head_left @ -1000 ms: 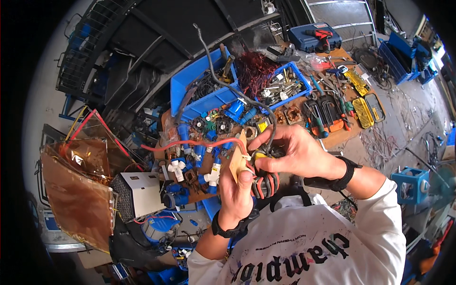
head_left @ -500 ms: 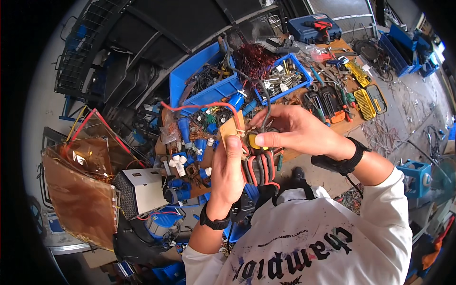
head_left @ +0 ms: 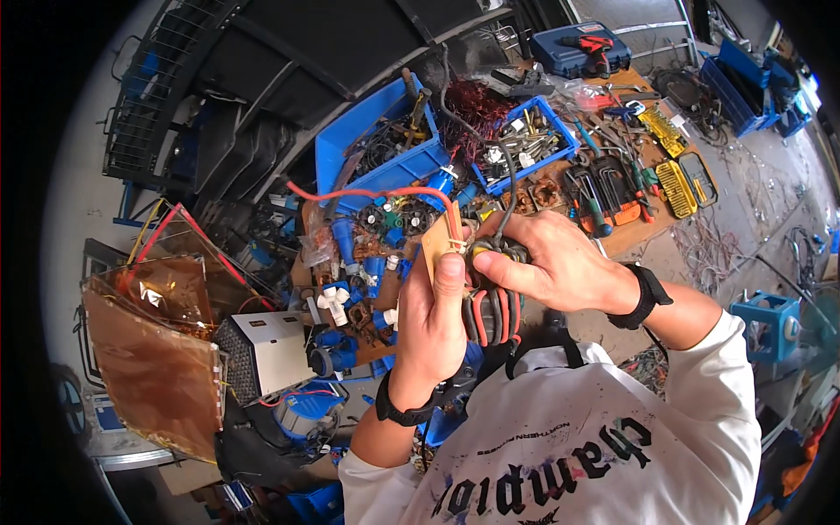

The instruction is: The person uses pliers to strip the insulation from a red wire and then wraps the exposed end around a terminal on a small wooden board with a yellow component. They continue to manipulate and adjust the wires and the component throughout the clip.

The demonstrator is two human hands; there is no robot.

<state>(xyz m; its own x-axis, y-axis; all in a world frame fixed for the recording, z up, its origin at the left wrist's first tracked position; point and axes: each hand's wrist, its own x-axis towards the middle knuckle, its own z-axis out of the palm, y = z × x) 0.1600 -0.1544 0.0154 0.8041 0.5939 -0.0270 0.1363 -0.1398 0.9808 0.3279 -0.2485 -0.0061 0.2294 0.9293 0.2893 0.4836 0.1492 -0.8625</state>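
Up in front of my chest is a wound coil [head_left: 493,318] of thick red and black cable. My left hand [head_left: 429,324] grips it from the left side, its thumb against a flat tan wood-like piece [head_left: 435,247]. From near that piece a red cable end [head_left: 385,192] runs out to the left. My right hand [head_left: 564,271] is closed round the coil's upper right side, the thumb pressing near a yellow patch on top. A dark cable [head_left: 508,171] rises between the hands, its end bending up over the bins.
Behind the hands, a cluttered bench carries a blue bin [head_left: 376,164] of cables, a blue tray [head_left: 529,144] of metal parts, hex keys [head_left: 612,188] and a yellow bit case [head_left: 673,194]. A blue toolbox [head_left: 560,57] and red drill [head_left: 598,54] sit farther back. A perforated metal box [head_left: 276,350] stands at left.
The coil and both hands have shifted slightly right. The dark cable's free end has swung further up and right, and my right fingers have closed more tightly round the coil's top.
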